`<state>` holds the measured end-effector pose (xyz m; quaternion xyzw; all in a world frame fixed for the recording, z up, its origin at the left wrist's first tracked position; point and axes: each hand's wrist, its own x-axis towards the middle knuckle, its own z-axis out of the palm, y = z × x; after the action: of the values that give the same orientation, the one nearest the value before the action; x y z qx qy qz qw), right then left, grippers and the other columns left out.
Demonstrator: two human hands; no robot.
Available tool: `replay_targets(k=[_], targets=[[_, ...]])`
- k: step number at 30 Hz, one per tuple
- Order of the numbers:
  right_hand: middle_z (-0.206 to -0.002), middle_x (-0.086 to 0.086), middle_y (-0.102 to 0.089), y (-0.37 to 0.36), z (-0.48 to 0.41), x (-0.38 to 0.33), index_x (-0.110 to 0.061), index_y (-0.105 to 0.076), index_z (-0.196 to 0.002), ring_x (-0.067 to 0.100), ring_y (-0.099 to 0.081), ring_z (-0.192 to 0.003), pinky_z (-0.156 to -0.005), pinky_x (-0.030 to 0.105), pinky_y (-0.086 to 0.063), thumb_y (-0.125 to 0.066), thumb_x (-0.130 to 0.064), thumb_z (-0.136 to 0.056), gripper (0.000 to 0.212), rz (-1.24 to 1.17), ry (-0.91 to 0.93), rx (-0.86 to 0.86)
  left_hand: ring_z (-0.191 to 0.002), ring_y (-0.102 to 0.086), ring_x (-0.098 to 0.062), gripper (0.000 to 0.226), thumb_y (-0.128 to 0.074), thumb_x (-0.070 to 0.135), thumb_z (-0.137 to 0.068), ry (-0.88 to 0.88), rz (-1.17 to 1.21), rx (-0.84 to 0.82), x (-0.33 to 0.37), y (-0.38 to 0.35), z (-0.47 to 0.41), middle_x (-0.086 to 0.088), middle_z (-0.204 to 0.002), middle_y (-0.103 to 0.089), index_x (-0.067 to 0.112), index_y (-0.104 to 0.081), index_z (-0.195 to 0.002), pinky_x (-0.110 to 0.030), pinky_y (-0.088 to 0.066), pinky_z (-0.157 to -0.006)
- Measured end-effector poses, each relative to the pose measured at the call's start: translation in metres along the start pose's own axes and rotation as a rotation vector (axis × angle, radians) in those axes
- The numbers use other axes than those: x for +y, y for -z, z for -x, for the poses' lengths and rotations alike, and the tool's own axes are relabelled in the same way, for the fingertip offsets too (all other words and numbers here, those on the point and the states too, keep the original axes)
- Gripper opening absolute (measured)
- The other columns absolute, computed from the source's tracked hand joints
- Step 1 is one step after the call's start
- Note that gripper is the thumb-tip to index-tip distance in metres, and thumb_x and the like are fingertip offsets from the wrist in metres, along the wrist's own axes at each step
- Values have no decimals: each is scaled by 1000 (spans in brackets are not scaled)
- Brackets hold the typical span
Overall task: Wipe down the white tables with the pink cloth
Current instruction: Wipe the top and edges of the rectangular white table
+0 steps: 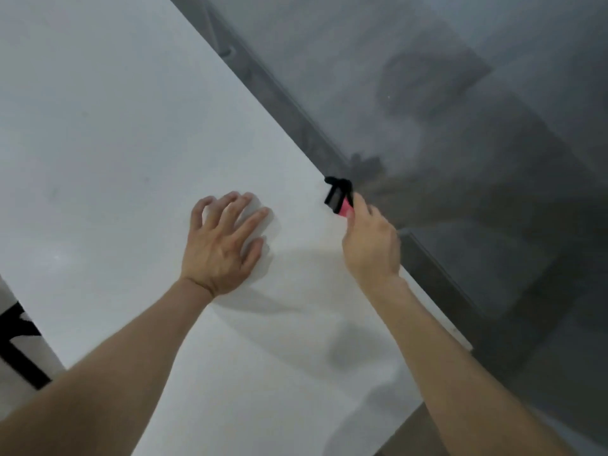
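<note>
Head view, looking down. A white table (115, 143) is shown running diagonally from the near left to the far right, with its long edge set against a dark grey floor (460, 93).

The left hand (220, 248) is laid palm down on the tabletop, near the middle. Its fingers are spread and slightly bent, and nothing is gripped. A pale blur is seen under its fingertips, and what this is cannot be told.

The right hand (371, 248) is held at the far right edge of the table. Its fingers are curled round a small pink item (345, 209), which is pinched at its near end. A black part (335, 192) projects from the far end of the item, over the table edge.

The pink item is presumed to be the pink cloth, or something bound to it. Its material cannot be confirmed at this size and blur.

If it is cloth, it is judged to be light, soft and limp, so no firm grip is called for. It is best opened out and pressed flat under the palm and fingers rather than held by one corner. The black part looks stiffer and is better kept off the surface.

The tabletop is judged smooth and rigid, so a cloth can be expected to slide easily across it.

A black-and-white object (19, 340) is partly seen beyond the table's near left edge.
</note>
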<state>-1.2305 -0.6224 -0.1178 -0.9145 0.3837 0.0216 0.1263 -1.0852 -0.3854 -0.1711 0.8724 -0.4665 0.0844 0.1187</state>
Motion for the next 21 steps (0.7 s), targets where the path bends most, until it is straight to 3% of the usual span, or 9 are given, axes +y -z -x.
replay_targets(k=[2, 5, 9, 13, 16, 21], targets=[[-113, 12, -74, 12, 37, 39, -15, -56, -151, 36, -74, -90, -73, 41, -55, -52, -20, -112, 39, 60, -25, 27, -151, -48, -39, 52, -57, 44, -106, 8, 22, 4, 0, -2, 0, -11, -164, -51, 25, -61, -154, -65, -30, -124], [-118, 16, -74, 12, 41, 36, -12, -54, -152, 37, -74, -92, -74, 41, -56, -55, -11, -107, 45, 146, -87, -62, -150, -48, -40, 51, -58, 43, -105, 27, 31, -3, 0, -4, -2, -11, -163, -52, 24, -62, -153, -65, -30, -123], [-138, 14, -64, -13, -41, -62, -13, -40, -162, 34, -68, -118, -96, 43, -54, -51, -7, -101, 63, 93, -13, -18, -150, -49, -40, 50, -58, 43, -106, 25, 58, 0, 1, -1, -2, -12, -162, -54, 24, -64, -151, -66, -31, -122], [-141, 16, -62, -27, -119, -155, -13, -37, -163, 34, -66, -122, -98, 44, -53, -45, -7, -105, 59, 39, 60, -29, -151, -47, -42, 49, -55, 44, -107, 23, 73, 2, 1, -3, 0, -13, -163, -53, 25, -63, -151, -67, -29, -123], [-131, 17, -65, -26, -100, -116, -14, -41, -161, 37, -67, -114, -94, 46, -53, -45, -9, -110, 51, 31, 91, -28, -149, -49, -41, 48, -57, 43, -106, 43, 81, 12, 1, -3, -2, -13, -160, -55, 23, -65, -149, -67, -30, -123], [-120, 18, -68, -3, 18, 4, -9, -48, -157, 38, -67, -103, -87, 46, -52, -46, -12, -113, 44, 12, -39, 21, -147, -52, -42, 48, -59, 41, -104, 51, 108, 33, 5, -2, -2, -15, -158, -58, 20, -69, -146, -67, -31, -123]])
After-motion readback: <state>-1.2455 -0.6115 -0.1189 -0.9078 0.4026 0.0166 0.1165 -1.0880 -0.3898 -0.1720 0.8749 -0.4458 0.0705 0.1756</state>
